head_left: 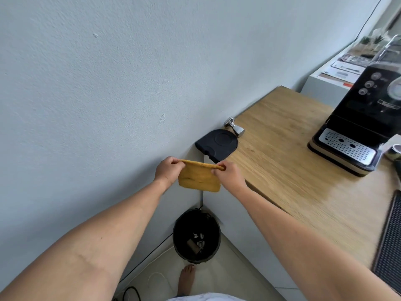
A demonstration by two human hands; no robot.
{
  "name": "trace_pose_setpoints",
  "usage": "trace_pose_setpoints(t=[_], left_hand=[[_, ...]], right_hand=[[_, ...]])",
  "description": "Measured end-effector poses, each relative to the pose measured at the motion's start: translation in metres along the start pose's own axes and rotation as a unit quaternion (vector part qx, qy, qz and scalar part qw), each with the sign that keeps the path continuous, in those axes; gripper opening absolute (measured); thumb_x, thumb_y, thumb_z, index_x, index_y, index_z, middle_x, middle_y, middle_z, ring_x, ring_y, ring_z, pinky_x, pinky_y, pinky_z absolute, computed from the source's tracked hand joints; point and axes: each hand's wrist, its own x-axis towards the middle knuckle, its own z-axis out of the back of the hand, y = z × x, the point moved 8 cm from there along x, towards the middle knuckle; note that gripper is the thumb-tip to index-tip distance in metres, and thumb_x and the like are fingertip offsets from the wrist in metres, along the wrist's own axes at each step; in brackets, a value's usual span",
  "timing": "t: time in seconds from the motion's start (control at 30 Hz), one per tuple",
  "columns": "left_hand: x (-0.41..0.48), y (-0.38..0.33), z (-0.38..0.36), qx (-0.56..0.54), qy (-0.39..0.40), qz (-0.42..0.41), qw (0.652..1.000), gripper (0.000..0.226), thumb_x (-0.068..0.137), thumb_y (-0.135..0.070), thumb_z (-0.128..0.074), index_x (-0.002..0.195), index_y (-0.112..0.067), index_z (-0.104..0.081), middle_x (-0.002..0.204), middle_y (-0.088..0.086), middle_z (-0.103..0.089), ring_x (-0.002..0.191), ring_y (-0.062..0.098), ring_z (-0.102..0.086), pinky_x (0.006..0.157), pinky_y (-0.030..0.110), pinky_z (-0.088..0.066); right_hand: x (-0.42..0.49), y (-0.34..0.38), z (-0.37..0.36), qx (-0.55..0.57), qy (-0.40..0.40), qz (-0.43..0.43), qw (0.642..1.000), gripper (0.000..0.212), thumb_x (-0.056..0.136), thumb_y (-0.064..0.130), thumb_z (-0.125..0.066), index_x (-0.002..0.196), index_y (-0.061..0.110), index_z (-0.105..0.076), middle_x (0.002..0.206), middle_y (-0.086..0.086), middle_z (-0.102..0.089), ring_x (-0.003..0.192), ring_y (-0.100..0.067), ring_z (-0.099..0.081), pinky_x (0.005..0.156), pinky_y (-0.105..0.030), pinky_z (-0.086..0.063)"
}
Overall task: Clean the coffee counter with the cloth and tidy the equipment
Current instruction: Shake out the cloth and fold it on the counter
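Observation:
A yellow cloth (198,178) hangs in the air past the left end of the wooden counter (293,161), directly above a black bin (196,234) on the floor. My left hand (167,170) pinches its upper left corner and my right hand (229,175) pinches its upper right corner, so the cloth is stretched flat between them. On the counter's near-left corner lies a black tamping mat (217,144), with a steel tamper (234,126) on its side just behind it. A black espresso machine (358,118) with a perforated drip tray stands at the right.
A pale wall runs along the left, close to my left hand. A black ribbed mat (388,242) lies at the counter's right front. A white cabinet (325,85) with papers stands beyond the counter. A bare foot (187,279) and cables are on the floor near the bin.

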Motion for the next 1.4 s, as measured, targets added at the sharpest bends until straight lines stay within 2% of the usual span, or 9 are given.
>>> trace_pose_setpoints(t=[0.1, 0.23, 0.43, 0.53, 0.63, 0.8, 0.93, 1.17, 1.4], left_hand=[[0.014, -0.024, -0.003, -0.052, 0.017, -0.023, 0.998, 0.007, 0.084, -0.026, -0.066, 0.09, -0.021, -0.067, 0.088, -0.004, -0.065, 0.086, 0.017, -0.058, 0.08, 0.031, -0.047], [0.03, -0.056, -0.018, -0.096, 0.063, -0.048, 0.992, 0.006, 0.082, -0.027, -0.068, 0.085, -0.022, -0.067, 0.081, -0.003, -0.063, 0.079, 0.018, -0.055, 0.071, 0.033, -0.046], [0.054, -0.125, -0.051, -0.104, 0.13, -0.09, 0.982, 0.013, 0.085, -0.029, -0.069, 0.095, -0.021, -0.069, 0.085, -0.003, -0.067, 0.077, 0.016, -0.061, 0.062, 0.026, -0.047], [0.062, -0.166, -0.071, -0.096, 0.153, -0.13, 0.975, 0.014, 0.086, -0.031, -0.07, 0.096, -0.02, -0.068, 0.09, -0.003, -0.069, 0.079, 0.014, -0.064, 0.062, 0.025, -0.05], [0.071, -0.197, -0.094, -0.092, 0.18, -0.142, 0.969, 0.018, 0.087, -0.034, -0.069, 0.1, -0.021, -0.068, 0.098, 0.001, -0.07, 0.088, 0.02, -0.067, 0.069, 0.039, -0.06], [0.089, -0.244, -0.136, -0.081, 0.212, -0.14, 0.964, 0.018, 0.088, -0.037, -0.067, 0.1, -0.023, -0.069, 0.102, 0.003, -0.069, 0.095, 0.028, -0.067, 0.074, 0.051, -0.06], [0.112, -0.276, -0.167, -0.035, 0.206, -0.175, 0.962, 0.023, 0.091, -0.035, -0.064, 0.107, -0.019, -0.069, 0.105, 0.003, -0.069, 0.096, 0.027, -0.066, 0.074, 0.045, -0.061], [0.166, -0.314, -0.209, 0.072, 0.143, -0.221, 0.962, 0.025, 0.093, -0.035, -0.06, 0.113, -0.021, -0.068, 0.116, 0.001, -0.068, 0.106, 0.023, -0.062, 0.091, 0.037, -0.053], [0.216, -0.314, -0.253, 0.224, 0.086, -0.206, 0.949, 0.021, 0.095, -0.032, -0.058, 0.111, -0.022, -0.066, 0.115, 0.003, -0.069, 0.106, 0.025, -0.062, 0.082, 0.031, -0.048]], right_hand=[[0.007, 0.001, 0.017, 0.088, -0.001, -0.029, 0.996, 0.011, 0.091, 0.026, -0.066, 0.092, 0.015, -0.065, 0.083, 0.001, -0.062, 0.077, -0.014, -0.056, 0.066, -0.029, -0.046], [0.012, -0.002, 0.034, 0.208, -0.002, -0.088, 0.974, 0.017, 0.096, 0.026, -0.059, 0.1, 0.01, -0.063, 0.095, -0.008, -0.065, 0.09, -0.026, -0.066, 0.076, -0.041, -0.057], [0.029, -0.002, 0.084, 0.28, -0.097, -0.12, 0.947, 0.023, 0.1, 0.034, -0.051, 0.109, 0.016, -0.062, 0.094, -0.003, -0.066, 0.078, -0.019, -0.063, 0.058, -0.033, -0.051], [0.04, -0.007, 0.114, 0.312, -0.155, -0.141, 0.927, 0.023, 0.099, 0.037, -0.051, 0.101, 0.017, -0.063, 0.096, -0.009, -0.067, 0.08, -0.023, -0.063, 0.068, -0.037, -0.054], [0.046, -0.014, 0.143, 0.333, -0.204, -0.179, 0.903, 0.021, 0.1, 0.036, -0.05, 0.093, 0.02, -0.061, 0.103, -0.014, -0.069, 0.089, -0.029, -0.064, 0.089, -0.05, -0.054], [0.064, -0.03, 0.184, 0.356, -0.264, -0.212, 0.871, 0.019, 0.101, 0.033, -0.05, 0.094, 0.019, -0.061, 0.1, -0.011, -0.066, 0.095, -0.032, -0.065, 0.087, -0.044, -0.054], [0.095, -0.047, 0.209, 0.35, -0.281, -0.216, 0.867, 0.025, 0.101, 0.033, -0.049, 0.1, 0.013, -0.065, 0.092, -0.009, -0.06, 0.082, -0.026, -0.058, 0.072, -0.036, -0.049], [0.16, -0.072, 0.226, 0.368, -0.28, -0.241, 0.853, 0.023, 0.1, 0.033, -0.049, 0.089, 0.018, -0.063, 0.089, -0.007, -0.059, 0.08, -0.026, -0.058, 0.082, -0.047, -0.055], [0.223, -0.099, 0.224, 0.349, -0.256, -0.251, 0.866, 0.023, 0.098, 0.031, -0.05, 0.095, 0.014, -0.066, 0.083, -0.008, -0.063, 0.078, -0.029, -0.064, 0.074, -0.051, -0.058]])
